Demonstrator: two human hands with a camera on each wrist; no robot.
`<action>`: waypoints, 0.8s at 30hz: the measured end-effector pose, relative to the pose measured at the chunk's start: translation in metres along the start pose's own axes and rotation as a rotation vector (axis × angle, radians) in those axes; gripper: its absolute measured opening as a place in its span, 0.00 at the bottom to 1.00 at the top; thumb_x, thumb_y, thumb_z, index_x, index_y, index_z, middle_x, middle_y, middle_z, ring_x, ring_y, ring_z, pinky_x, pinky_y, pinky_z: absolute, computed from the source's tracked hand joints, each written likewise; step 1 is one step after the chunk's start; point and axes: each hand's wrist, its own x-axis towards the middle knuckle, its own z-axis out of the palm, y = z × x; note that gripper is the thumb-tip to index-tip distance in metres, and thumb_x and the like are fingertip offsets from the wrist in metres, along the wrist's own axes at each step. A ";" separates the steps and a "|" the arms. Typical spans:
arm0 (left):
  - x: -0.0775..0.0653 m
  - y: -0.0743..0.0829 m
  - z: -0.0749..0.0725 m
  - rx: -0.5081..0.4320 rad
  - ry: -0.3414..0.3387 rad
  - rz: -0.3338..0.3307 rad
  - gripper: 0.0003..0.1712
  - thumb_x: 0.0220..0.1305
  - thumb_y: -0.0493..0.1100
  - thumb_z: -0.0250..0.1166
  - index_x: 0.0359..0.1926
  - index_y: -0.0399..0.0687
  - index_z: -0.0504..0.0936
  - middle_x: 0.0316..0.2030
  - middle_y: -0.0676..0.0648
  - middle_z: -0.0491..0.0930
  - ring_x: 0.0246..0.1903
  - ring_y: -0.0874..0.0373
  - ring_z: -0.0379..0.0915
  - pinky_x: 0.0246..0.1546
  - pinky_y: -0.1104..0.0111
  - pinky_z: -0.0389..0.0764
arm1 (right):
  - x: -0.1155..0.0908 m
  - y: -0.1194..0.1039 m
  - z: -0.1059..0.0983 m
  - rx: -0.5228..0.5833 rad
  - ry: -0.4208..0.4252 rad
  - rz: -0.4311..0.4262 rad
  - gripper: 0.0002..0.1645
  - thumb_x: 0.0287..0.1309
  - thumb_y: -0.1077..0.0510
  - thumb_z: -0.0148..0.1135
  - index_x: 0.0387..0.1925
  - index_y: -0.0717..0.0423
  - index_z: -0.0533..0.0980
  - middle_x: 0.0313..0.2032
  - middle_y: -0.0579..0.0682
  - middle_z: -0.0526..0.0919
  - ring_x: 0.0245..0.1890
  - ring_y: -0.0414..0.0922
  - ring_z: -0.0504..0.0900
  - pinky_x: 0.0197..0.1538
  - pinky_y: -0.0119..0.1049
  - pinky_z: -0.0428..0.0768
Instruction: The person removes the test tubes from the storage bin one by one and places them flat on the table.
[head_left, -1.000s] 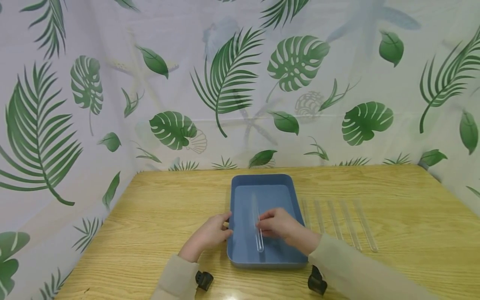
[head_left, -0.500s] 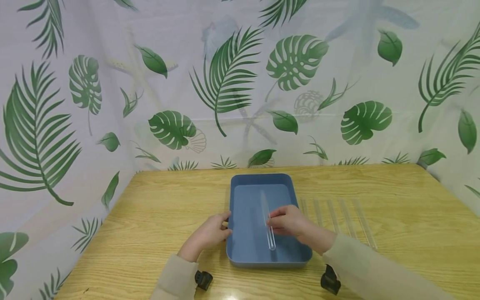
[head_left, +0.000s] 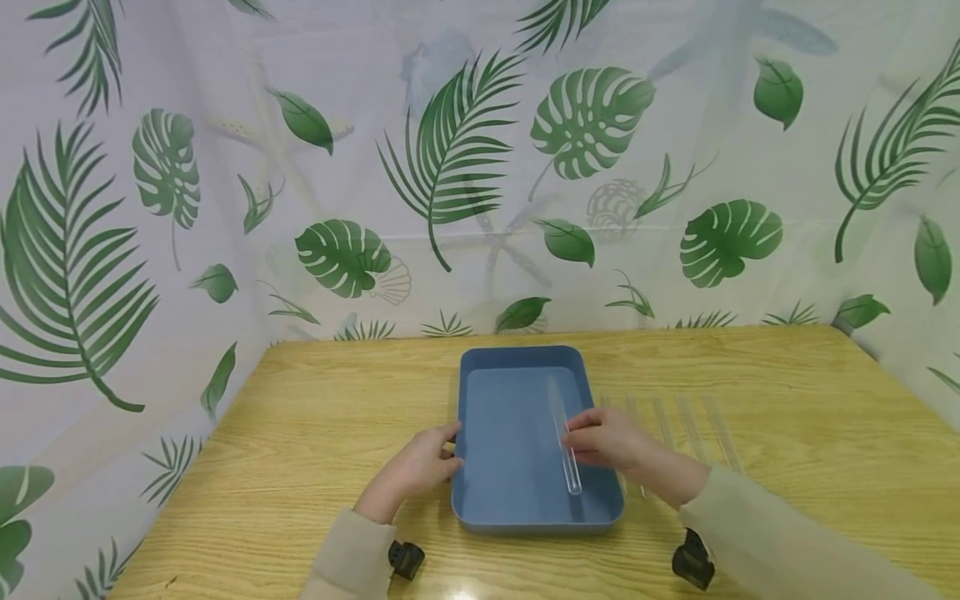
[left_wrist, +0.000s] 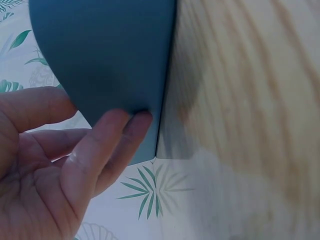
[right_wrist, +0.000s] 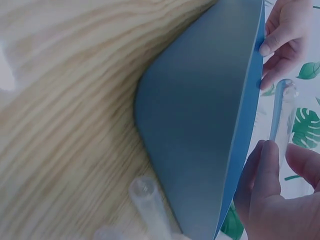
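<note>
In the head view my right hand [head_left: 609, 440] pinches a clear test tube [head_left: 572, 471] between thumb and fingers, over the right part of the blue tray [head_left: 517, 527]. The tube lies nearly lengthwise to the tray, its rounded end toward me. From the right wrist, the same test tube [right_wrist: 286, 107] shows between thumb and fingertips above the rim. My left hand [head_left: 420, 462] holds the tray's left side. In the left wrist view, thumb and one finger of the left hand [left_wrist: 55, 165] reach the rim while two fingertips rest on the outer wall.
Several more clear test tubes [head_left: 722, 433] lie in a row on the wooden table [head_left: 345, 392] right of the tray, partly hidden by my right arm. One loose tube [right_wrist: 150, 205] lies close beside the tray wall. A leaf-patterned curtain [head_left: 337, 167] hangs behind.
My right hand has moved to the right across the tray with the test tube, from near its middle to near its right wall. The left hand has stayed at the left side.
</note>
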 end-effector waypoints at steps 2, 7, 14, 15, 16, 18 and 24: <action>0.000 0.000 0.000 -0.006 0.000 0.000 0.31 0.60 0.29 0.52 0.62 0.25 0.52 0.54 0.30 0.64 0.45 0.43 0.71 0.32 0.66 0.78 | -0.002 0.001 -0.005 -0.002 -0.002 0.001 0.21 0.53 0.66 0.56 0.46 0.78 0.65 0.35 0.57 0.77 0.31 0.40 0.78 0.38 0.36 0.79; 0.000 0.000 0.001 -0.008 0.001 0.000 0.31 0.60 0.29 0.52 0.62 0.25 0.52 0.54 0.30 0.64 0.45 0.44 0.71 0.32 0.66 0.78 | -0.007 0.002 -0.017 -0.013 -0.003 0.014 0.22 0.55 0.65 0.55 0.47 0.78 0.64 0.38 0.57 0.76 0.33 0.40 0.77 0.40 0.36 0.78; 0.000 -0.001 0.001 0.002 0.004 0.005 0.31 0.60 0.30 0.52 0.62 0.25 0.52 0.54 0.30 0.64 0.45 0.44 0.71 0.33 0.66 0.78 | -0.011 0.008 -0.030 -0.030 0.018 0.006 0.22 0.55 0.65 0.54 0.47 0.79 0.64 0.37 0.57 0.76 0.33 0.40 0.77 0.39 0.36 0.78; 0.001 -0.001 0.001 0.000 0.003 0.006 0.31 0.60 0.30 0.52 0.62 0.25 0.52 0.54 0.30 0.64 0.45 0.44 0.71 0.33 0.66 0.78 | -0.011 0.009 -0.032 -0.035 0.019 0.007 0.23 0.55 0.65 0.54 0.48 0.79 0.63 0.37 0.57 0.75 0.33 0.41 0.77 0.40 0.36 0.78; 0.000 -0.001 0.001 -0.001 0.003 0.008 0.31 0.60 0.29 0.52 0.62 0.25 0.52 0.54 0.30 0.64 0.45 0.44 0.71 0.33 0.66 0.78 | -0.012 0.009 -0.034 -0.037 0.017 0.008 0.24 0.56 0.65 0.54 0.49 0.79 0.63 0.38 0.58 0.75 0.33 0.41 0.77 0.40 0.37 0.78; 0.000 -0.001 0.001 -0.003 0.003 0.011 0.30 0.60 0.29 0.52 0.62 0.24 0.52 0.54 0.30 0.64 0.45 0.44 0.71 0.33 0.67 0.78 | -0.013 0.011 -0.037 -0.035 0.019 0.010 0.24 0.56 0.64 0.53 0.49 0.79 0.63 0.38 0.57 0.75 0.33 0.41 0.76 0.40 0.36 0.78; 0.000 -0.001 0.000 -0.005 0.003 0.020 0.30 0.60 0.29 0.52 0.61 0.23 0.52 0.53 0.29 0.65 0.44 0.44 0.71 0.33 0.66 0.78 | -0.014 0.017 -0.049 -0.016 0.029 0.013 0.25 0.56 0.64 0.53 0.50 0.80 0.62 0.34 0.53 0.76 0.31 0.38 0.77 0.38 0.34 0.78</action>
